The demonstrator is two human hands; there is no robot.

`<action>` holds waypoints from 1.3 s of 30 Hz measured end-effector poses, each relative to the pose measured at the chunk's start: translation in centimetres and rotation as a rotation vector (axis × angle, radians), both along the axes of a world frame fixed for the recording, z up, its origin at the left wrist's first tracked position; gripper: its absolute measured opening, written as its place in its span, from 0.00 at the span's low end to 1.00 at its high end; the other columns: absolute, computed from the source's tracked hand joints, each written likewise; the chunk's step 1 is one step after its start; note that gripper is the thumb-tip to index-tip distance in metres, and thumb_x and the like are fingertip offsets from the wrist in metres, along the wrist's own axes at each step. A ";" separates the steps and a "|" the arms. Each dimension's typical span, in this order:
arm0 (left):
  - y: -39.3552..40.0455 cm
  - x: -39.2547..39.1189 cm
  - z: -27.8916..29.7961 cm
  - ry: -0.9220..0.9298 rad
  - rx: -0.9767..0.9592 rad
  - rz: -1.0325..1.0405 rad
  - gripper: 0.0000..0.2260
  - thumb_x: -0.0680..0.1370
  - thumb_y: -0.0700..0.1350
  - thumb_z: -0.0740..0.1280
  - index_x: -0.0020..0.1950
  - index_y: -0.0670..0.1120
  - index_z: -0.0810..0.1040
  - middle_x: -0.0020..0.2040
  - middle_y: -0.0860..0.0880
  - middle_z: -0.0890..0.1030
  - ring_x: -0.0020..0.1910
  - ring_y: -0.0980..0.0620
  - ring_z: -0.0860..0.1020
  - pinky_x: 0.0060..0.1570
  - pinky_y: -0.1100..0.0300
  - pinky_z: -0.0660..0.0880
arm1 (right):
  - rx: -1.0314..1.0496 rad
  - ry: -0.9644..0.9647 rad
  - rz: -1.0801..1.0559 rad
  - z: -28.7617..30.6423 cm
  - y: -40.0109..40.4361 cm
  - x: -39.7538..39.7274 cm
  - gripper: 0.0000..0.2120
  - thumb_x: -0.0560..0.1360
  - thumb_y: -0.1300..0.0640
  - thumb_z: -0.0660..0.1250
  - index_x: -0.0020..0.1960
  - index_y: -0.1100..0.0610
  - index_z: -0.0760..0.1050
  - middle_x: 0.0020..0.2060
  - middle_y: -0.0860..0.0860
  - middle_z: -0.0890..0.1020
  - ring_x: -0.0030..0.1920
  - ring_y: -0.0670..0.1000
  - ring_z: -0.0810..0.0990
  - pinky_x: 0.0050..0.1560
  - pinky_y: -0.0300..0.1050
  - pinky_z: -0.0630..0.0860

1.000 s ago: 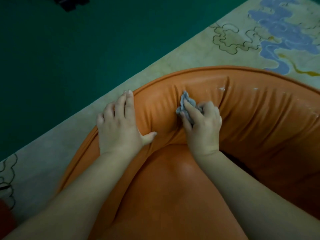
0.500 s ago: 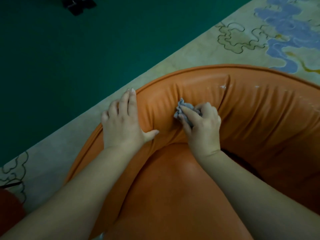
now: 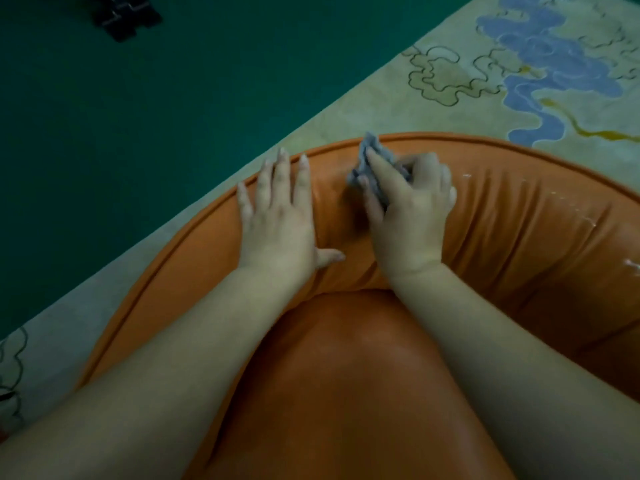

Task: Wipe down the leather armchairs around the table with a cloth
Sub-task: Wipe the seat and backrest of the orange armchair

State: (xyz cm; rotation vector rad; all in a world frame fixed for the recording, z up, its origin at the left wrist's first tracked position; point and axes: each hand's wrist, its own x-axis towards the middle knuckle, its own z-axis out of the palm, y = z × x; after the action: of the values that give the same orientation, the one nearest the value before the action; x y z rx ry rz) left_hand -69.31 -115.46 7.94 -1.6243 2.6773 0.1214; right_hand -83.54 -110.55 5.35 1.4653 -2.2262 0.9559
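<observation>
On orange armchair (image 3: 519, 220) backrest, right hand (image 3: 412, 209) holding cloth (image 3: 369, 157)

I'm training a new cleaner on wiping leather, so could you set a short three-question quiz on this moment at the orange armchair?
1. True or false: the left hand lies flat with straight fingers on the padded back of the orange leather armchair.
2. Which hand has the crumpled grey cloth in its grip? A) left B) right C) both
3. Fill in: small white specks show on the leather to the ____ of the right hand.

Key: 1 true; 2 B; 3 right
</observation>
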 end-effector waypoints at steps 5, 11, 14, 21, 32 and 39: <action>-0.6 -2.2 -0.9 -0.014 -0.024 0.009 0.61 0.60 0.69 0.73 0.78 0.50 0.37 0.78 0.46 0.38 0.77 0.42 0.41 0.70 0.35 0.40 | 0.108 0.059 0.025 -3.2 2.0 -0.6 0.14 0.75 0.51 0.64 0.58 0.52 0.79 0.44 0.57 0.76 0.43 0.58 0.72 0.41 0.47 0.61; -0.8 -1.7 -1.2 0.013 -0.015 -0.010 0.62 0.59 0.68 0.75 0.78 0.52 0.37 0.78 0.48 0.40 0.76 0.43 0.41 0.70 0.38 0.39 | 0.055 0.011 0.043 -2.7 3.5 -1.2 0.14 0.76 0.51 0.65 0.58 0.53 0.80 0.44 0.58 0.76 0.43 0.58 0.72 0.42 0.47 0.63; -0.9 -1.5 -0.9 0.030 0.019 -0.018 0.62 0.58 0.68 0.75 0.78 0.54 0.38 0.78 0.50 0.41 0.76 0.45 0.41 0.71 0.39 0.39 | -0.012 -0.017 -0.048 -0.4 -0.2 -2.6 0.15 0.75 0.50 0.65 0.59 0.52 0.79 0.45 0.58 0.76 0.45 0.60 0.73 0.44 0.52 0.67; -1.2 -1.0 -0.8 0.066 0.047 -0.038 0.61 0.57 0.68 0.76 0.78 0.56 0.40 0.78 0.52 0.41 0.76 0.46 0.41 0.71 0.41 0.38 | 0.116 -0.062 -0.033 -4.4 4.6 0.2 0.14 0.75 0.50 0.63 0.55 0.54 0.81 0.42 0.56 0.75 0.41 0.59 0.72 0.39 0.51 0.68; -1.2 -1.0 -0.7 0.063 0.061 -0.043 0.62 0.56 0.68 0.76 0.78 0.55 0.40 0.78 0.51 0.41 0.76 0.46 0.41 0.71 0.39 0.40 | 0.161 -0.033 -0.061 -5.0 4.6 -0.3 0.13 0.74 0.51 0.63 0.54 0.54 0.80 0.42 0.56 0.74 0.42 0.58 0.72 0.40 0.49 0.67; -2.5 3.1 1.4 -0.059 0.116 -0.151 0.61 0.58 0.64 0.78 0.77 0.58 0.38 0.78 0.53 0.38 0.77 0.49 0.43 0.73 0.44 0.45 | -0.041 -0.148 0.078 -3.7 4.8 2.1 0.14 0.76 0.52 0.65 0.59 0.54 0.80 0.43 0.58 0.76 0.42 0.57 0.74 0.43 0.50 0.69</action>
State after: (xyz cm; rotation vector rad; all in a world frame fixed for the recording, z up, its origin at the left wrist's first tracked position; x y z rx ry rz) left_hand -66.24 -117.98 9.31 -1.3679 2.6808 0.2190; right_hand -81.48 -105.76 1.68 1.5188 -2.2507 1.1625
